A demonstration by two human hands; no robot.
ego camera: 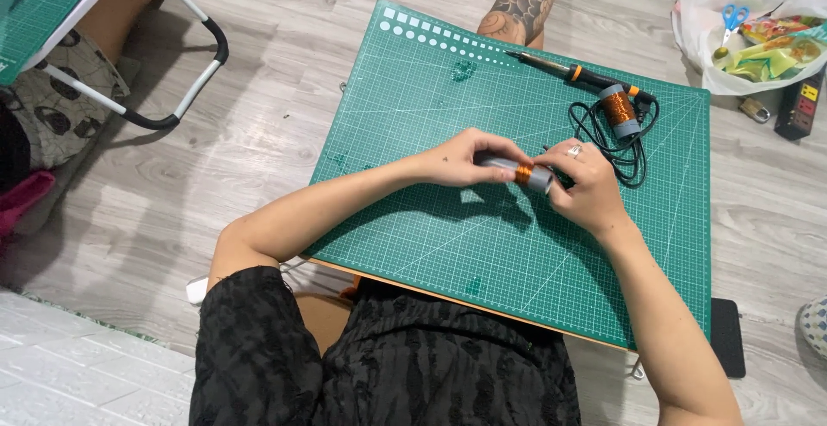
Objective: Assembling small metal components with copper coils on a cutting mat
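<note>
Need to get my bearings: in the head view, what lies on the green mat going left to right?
Left hand → grey tube with copper winding → right hand → second copper-wound spool on the coiled black cord.

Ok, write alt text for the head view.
Both hands, left hand and right hand, hold a grey tube wound with copper wire above a green cutting mat. A soldering iron and second coil lie behind.
</note>
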